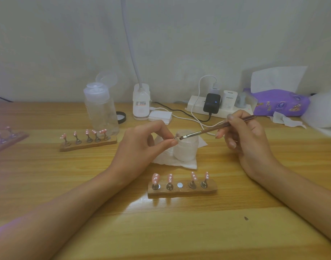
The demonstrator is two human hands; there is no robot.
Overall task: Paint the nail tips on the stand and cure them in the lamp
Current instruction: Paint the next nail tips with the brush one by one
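Observation:
My left hand pinches a small nail tip on its holder between thumb and fingers, above a white jar. My right hand grips a thin brush, and its bristle end touches that nail tip. In front of me a wooden stand carries several pink nail tips with white dots; its middle magnet spot is bare. A second wooden stand with several pink tips sits to the left. A third stand at the far left edge lies in purple light.
The white jar stands on a tissue. At the back are a clear bottle with its flip lid open, a desk lamp base, cotton pads, a power strip with chargers, and a purple tissue pack.

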